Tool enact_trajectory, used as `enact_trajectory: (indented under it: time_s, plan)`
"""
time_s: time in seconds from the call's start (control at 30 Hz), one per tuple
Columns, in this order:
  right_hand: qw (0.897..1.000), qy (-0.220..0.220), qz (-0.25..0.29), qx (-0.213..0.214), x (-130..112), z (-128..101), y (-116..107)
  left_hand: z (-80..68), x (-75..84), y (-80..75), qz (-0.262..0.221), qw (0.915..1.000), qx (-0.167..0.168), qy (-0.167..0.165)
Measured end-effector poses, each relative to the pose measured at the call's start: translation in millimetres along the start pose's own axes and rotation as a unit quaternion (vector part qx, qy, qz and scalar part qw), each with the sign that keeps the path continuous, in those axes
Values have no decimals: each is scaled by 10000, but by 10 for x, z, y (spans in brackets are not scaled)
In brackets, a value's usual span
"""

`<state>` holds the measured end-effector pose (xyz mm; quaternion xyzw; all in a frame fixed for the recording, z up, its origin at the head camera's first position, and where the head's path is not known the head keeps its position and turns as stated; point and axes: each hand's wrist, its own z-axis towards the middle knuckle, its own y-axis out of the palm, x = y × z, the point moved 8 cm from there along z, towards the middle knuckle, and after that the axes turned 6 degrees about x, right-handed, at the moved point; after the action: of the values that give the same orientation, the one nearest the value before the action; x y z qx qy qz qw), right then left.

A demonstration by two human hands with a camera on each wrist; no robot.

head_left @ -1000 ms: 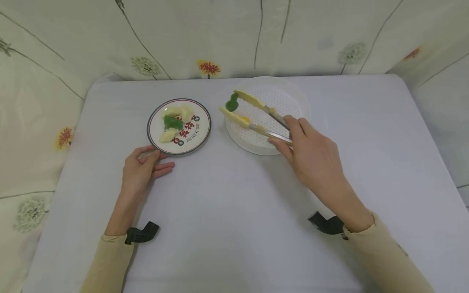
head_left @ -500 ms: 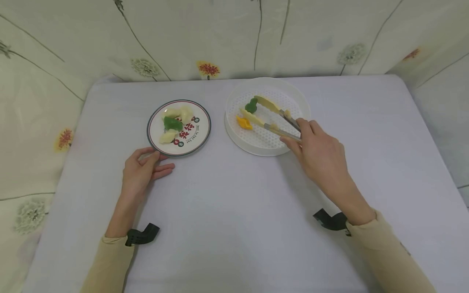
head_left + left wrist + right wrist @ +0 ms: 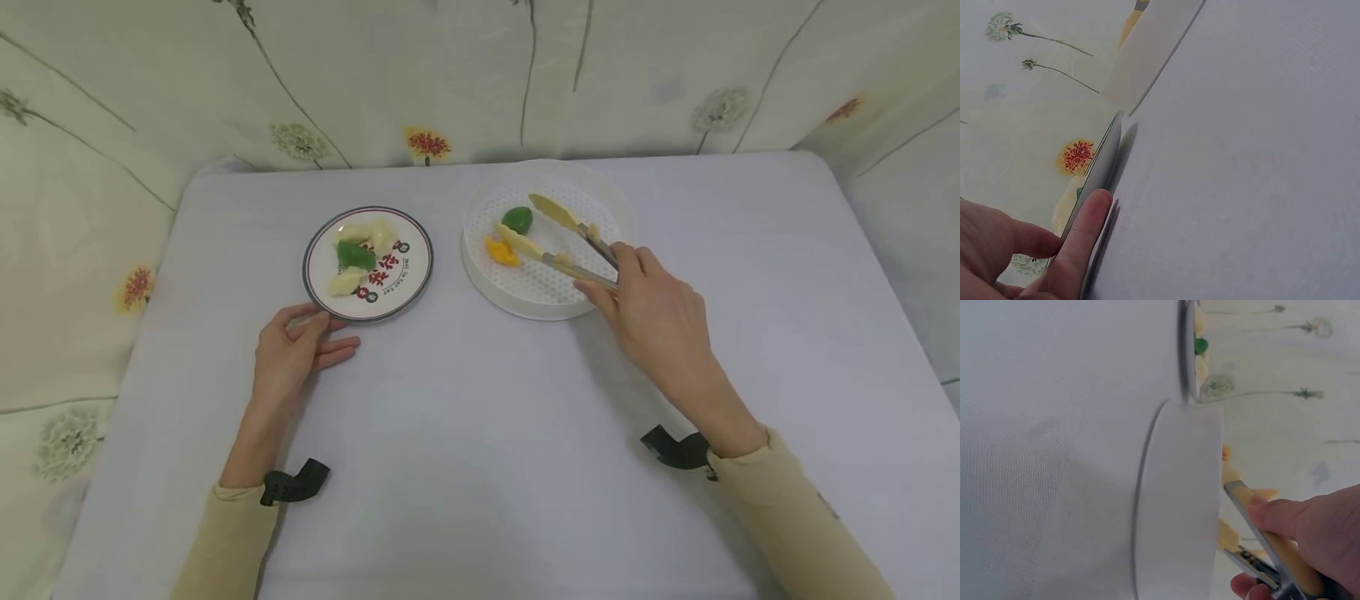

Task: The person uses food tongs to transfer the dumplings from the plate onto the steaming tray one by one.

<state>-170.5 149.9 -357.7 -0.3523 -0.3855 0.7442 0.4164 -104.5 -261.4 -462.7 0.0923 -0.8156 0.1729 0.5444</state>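
A floral curtain (image 3: 150,100) hangs across the top of the frame, and below it a pale lavender table (image 3: 480,433) fills most of the view. Right of centre near the top sits a white perforated tray (image 3: 592,287), round with a raised wall. Left of it is a smaller round plate (image 3: 408,287) with a dark rim and red print, carrying a few pale dumplings (image 3: 372,233) and one green dumpling (image 3: 352,254).

The right hand (image 3: 656,321) comes in from the lower right and grips the handles of a pair of tongs (image 3: 562,242), thumb and fingers curled round them. The tong tips are spread wide apart over the tray and hold nothing. A green piece (image 3: 517,219) lies on the tray floor between the two tips, and an orange piece (image 3: 501,252) sits just beside the lower tip, maybe touching, hard to tell.

The left hand (image 3: 292,354) rests on the table at the plate's lower edge, fingers relaxed, a fingertip (image 3: 1094,209) touching the rim, gripping nothing.
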Motion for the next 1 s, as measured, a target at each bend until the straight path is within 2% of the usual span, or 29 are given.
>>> enact_trajectory:
  time_s: [0.23, 0.43, 0.83, 1.0]
  plan:
    - [9998, 34, 146, 91, -134, -7, -78, -12, -24, -6, 51, 10000, -1, -49]
    - [9985, -33, 450, -308, -356, 12, -41, -2, -67, -7, 183, 9998, -32, -4]
    - [9902, -996, 652, -736, -1105, 152, 208, 6, -49, -7, 176, 9998, -71, 88]
    - [9866, -1251, 657, -820, -1347, 170, 341, 7, -24, 7, 146, 9998, -55, 113]
